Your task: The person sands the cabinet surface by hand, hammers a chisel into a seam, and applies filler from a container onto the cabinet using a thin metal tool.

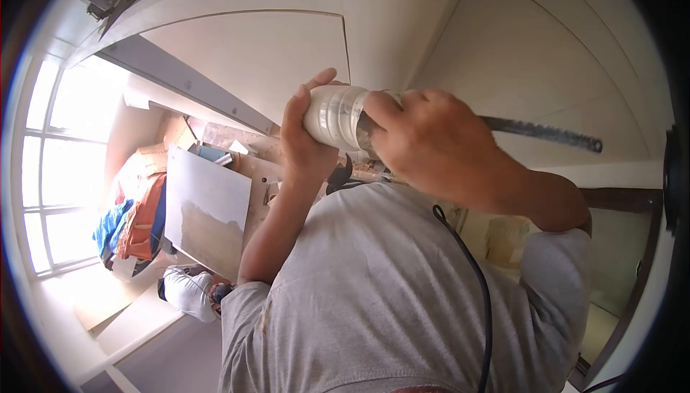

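Note:
A clear, ribbed plastic bottle (pixel 338 114) lies on its side in front of my chest, with something whitish showing through its wall. My left hand (pixel 302 125) is wrapped around the bottle's left end, thumb and fingers on opposite sides. At the other end, my right hand (pixel 435 134) is closed around a dark, narrow saw blade (pixel 543 134) with a toothed-looking edge and a hole near its tip. The blade sticks out to the right. My right fingers hide its other end and the bottle's right end, so whether the blade touches the bottle cannot be seen.
Pale cabinet panels (pixel 266 40) stand close ahead. A grey-patched white board (pixel 208 209) leans at the left, beside orange and blue bags (pixel 136 213) and a bright window (pixel 65 156). Another person (pixel 188 291) is at lower left. A black cable (pixel 474 271) hangs over my shirt.

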The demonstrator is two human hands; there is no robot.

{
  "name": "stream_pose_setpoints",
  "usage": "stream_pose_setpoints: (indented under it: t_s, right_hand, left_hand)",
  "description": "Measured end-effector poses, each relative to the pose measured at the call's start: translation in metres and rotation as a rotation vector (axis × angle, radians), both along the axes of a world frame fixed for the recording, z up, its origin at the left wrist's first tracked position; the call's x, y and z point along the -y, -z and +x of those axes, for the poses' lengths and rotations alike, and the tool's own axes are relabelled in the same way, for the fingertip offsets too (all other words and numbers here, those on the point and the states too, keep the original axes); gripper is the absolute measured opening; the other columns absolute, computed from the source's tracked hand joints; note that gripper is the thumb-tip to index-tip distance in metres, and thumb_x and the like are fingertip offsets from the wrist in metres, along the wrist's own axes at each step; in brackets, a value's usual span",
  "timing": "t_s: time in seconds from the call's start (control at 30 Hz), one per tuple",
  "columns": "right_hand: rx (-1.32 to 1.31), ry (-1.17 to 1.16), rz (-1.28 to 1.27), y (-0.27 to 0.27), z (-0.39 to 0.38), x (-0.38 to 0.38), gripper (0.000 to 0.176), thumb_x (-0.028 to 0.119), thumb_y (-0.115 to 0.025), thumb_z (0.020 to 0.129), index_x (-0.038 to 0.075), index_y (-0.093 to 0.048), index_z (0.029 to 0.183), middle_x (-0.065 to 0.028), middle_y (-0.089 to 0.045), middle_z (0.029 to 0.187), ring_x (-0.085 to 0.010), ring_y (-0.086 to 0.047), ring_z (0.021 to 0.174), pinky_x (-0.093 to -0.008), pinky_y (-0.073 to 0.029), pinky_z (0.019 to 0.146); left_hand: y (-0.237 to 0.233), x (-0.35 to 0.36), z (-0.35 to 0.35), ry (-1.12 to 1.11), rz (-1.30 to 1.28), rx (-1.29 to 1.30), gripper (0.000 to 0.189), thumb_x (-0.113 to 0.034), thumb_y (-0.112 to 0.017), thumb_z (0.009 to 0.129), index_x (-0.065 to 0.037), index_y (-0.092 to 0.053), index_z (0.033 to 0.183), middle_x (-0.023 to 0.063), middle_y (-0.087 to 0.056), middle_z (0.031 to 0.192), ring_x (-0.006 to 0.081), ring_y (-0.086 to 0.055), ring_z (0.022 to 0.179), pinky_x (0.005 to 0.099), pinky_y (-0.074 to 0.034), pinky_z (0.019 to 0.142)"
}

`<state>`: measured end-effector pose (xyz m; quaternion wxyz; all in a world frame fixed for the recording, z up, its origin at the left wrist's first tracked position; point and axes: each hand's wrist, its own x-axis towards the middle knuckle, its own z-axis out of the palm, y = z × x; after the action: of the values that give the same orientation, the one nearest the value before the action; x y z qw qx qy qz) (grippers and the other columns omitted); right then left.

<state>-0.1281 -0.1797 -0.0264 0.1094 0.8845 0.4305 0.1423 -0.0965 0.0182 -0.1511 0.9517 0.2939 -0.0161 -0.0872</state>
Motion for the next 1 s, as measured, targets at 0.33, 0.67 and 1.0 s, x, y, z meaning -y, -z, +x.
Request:
stream_pose_setpoints:
  t_s: [0.33, 0.67, 1.0]
  right_hand:
    - [-0.136, 0.058, 0.173, 0.031, -0.015, -0.005, 0.018, 0.019, -0.075, 0.083, 0.003, -0.075, 0.090, -0.0097, -0.060, 0.097, -0.0226, -0.070, 0.071, -0.0371, -0.057, 0.063]
    - [-0.526, 0.142, 0.037, -0.005, -0.008, 0.037, 0.025, 0.011, -0.065, 0.092, 0.001, -0.073, 0.114, -0.0172, -0.065, 0.114, -0.0319, -0.074, 0.084, -0.0393, -0.062, 0.074]
    - [-0.320, -0.023, 1.097, 0.045, 0.030, 0.042, 0.032, -0.001, -0.072, 0.091, 0.008, -0.076, 0.122, -0.0100, -0.063, 0.098, -0.0252, -0.067, 0.073, -0.0382, -0.055, 0.067]
  left_hand:
    - [0.002, 0.002, -0.010, -0.087, 0.077, -0.057, 0.056, -0.042, -0.052, 0.105, 0.004, -0.056, 0.136, 0.0190, -0.069, 0.115, 0.0293, -0.070, 0.106, 0.0431, -0.056, 0.097]
    - [0.004, 0.024, 0.000, 0.013, 0.128, -0.160, 0.052, -0.040, -0.050, 0.105, 0.004, -0.060, 0.130, 0.0182, -0.068, 0.116, 0.0303, -0.068, 0.104, 0.0438, -0.055, 0.094]
    - [0.023, 0.013, 0.040, -0.101, 0.511, 0.157, 0.048, -0.042, -0.045, 0.107, -0.009, -0.059, 0.138, 0.0090, -0.068, 0.131, 0.0273, -0.064, 0.123, 0.0488, -0.053, 0.103]
